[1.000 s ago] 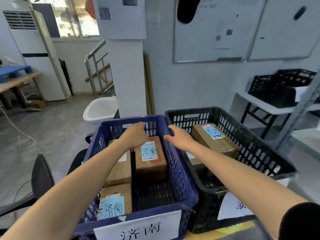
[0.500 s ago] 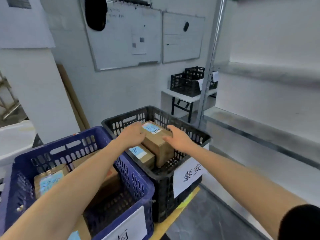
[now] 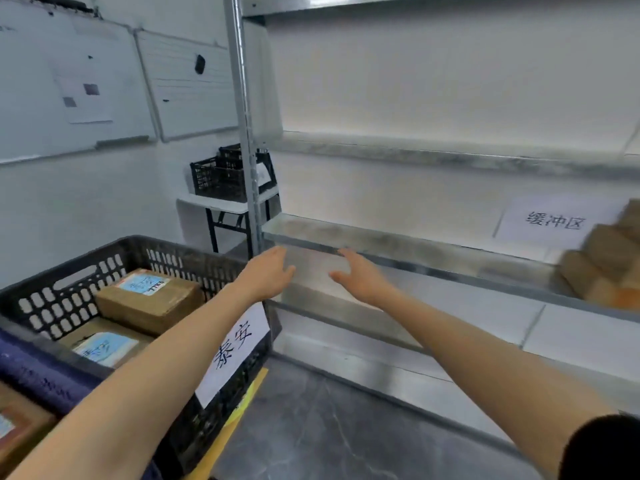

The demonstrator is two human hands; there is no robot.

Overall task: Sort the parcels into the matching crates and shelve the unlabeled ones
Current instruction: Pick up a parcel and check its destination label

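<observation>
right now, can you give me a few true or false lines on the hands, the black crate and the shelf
1. The left hand and the right hand both hold nothing, fingers loosely spread. True.
2. The black crate has nothing in it. False: two labelled parcels lie in it, one resting partly on the other.
3. Brown parcels sit at the right end of the shelf. True.
4. The black crate carries no sign. False: a white paper sign hangs on its near side.
</observation>
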